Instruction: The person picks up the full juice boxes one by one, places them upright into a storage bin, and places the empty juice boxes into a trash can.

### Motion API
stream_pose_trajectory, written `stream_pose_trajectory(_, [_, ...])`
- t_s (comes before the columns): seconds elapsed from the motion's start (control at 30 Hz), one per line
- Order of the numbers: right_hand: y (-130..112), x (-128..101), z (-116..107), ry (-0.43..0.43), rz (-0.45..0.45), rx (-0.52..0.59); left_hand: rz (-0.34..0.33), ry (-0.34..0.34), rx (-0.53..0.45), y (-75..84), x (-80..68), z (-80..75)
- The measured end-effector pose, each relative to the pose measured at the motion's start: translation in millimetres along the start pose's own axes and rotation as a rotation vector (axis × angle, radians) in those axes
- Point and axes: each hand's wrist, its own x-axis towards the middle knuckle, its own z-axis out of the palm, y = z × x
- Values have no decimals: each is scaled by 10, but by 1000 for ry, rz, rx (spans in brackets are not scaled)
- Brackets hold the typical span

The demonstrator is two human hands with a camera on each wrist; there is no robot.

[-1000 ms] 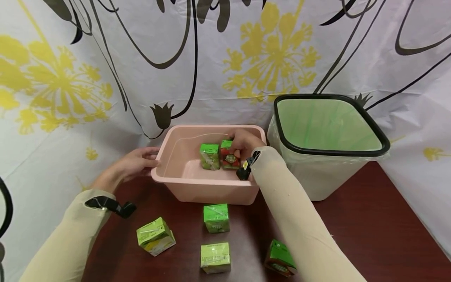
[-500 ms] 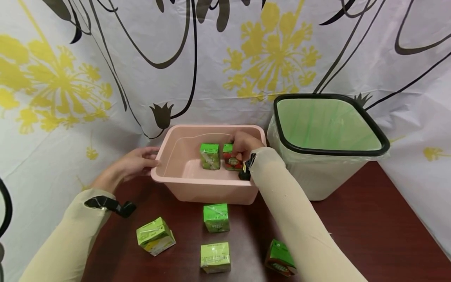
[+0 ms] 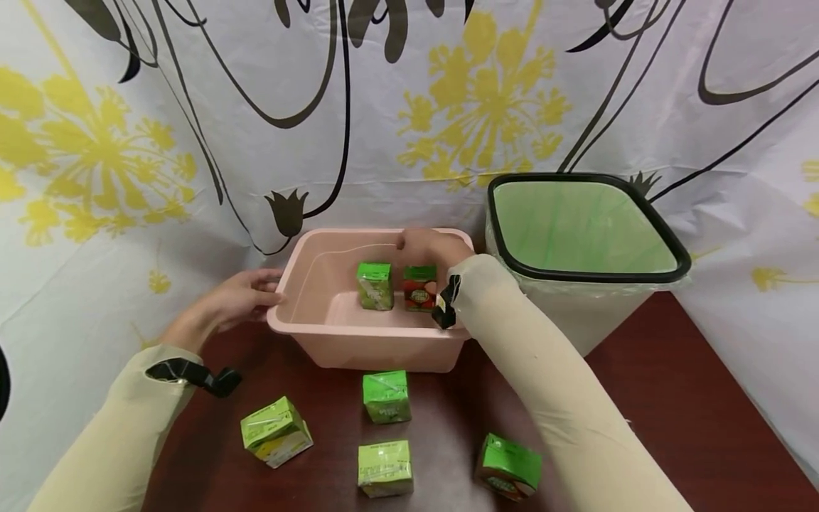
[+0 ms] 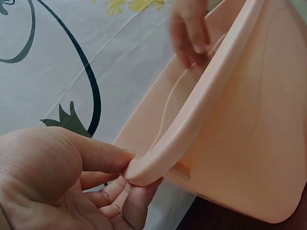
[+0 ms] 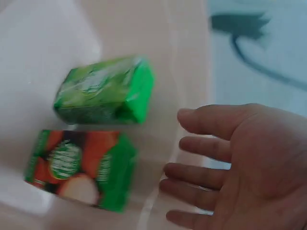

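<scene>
A pink basin [image 3: 365,343] stands on the dark red table. Inside it, a green carton [image 3: 375,285] and a red-and-green carton [image 3: 419,288] stand side by side. My right hand [image 3: 429,247] hovers just above the red-and-green carton [image 5: 79,167] with straight fingers and holds nothing. The right wrist view shows this empty palm [image 5: 235,167] beside the green carton [image 5: 103,91]. My left hand [image 3: 239,299] grips the basin's left corner. In the left wrist view its thumb lies on the rim [image 4: 158,158] and its fingers [image 4: 122,194] curl underneath.
A white bin [image 3: 585,227] with a black rim and green liner stands right of the basin. Several green cartons lie on the table [image 3: 672,412] in front, among them one at the left [image 3: 275,432] and one at the right [image 3: 509,466]. A flowered curtain hangs behind.
My right hand has let go of the red-and-green carton and lifted off it. The carton now stands in the basin beside the green one. The left hand has stayed on the rim.
</scene>
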Motion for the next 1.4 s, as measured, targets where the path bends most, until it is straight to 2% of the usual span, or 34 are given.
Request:
stream_pose_trajectory(0.1, [-211, -102, -11, 58, -158, -298, 1, 2, 10, 3, -2, 2])
stream_pose_trajectory(0.23, [-457, -261, 45, 129, -296, -618, 4, 0, 17, 15, -13, 12])
stream_pose_trajectory(0.37, [-500, -565, 243, 193, -461, -767, 6, -5, 23, 20, -27, 17])
stream_pose_trajectory(0.5, [-347, -938, 477, 294, -667, -833, 1, -4, 31, 12, -35, 16])
stream_pose_trajectory(0.57, [-236, -1116, 568, 325, -745, -837, 1, -2, 35, 9, -35, 11])
stream_pose_trajectory(0.7, [9, -1449, 668, 323, -797, -807, 9, -3, 30, 2, -25, 8])
stream_pose_trajectory(0.9, [421, -1876, 686, 285, -813, -705, 23, -40, -17, -4, -9, 6])
stream_pose_trajectory(1.03, [725, -2121, 674, 262, -790, -651, 22, -37, -16, -18, 3, 10])
stream_pose_trajectory(1.23, [1196, -2379, 806, 336, -746, -580, 9, -26, -3, -19, 32, 17])
stream_pose_trajectory(1.4, [1499, -2438, 967, 322, -811, -438, 10, -21, -10, -25, 22, 2])
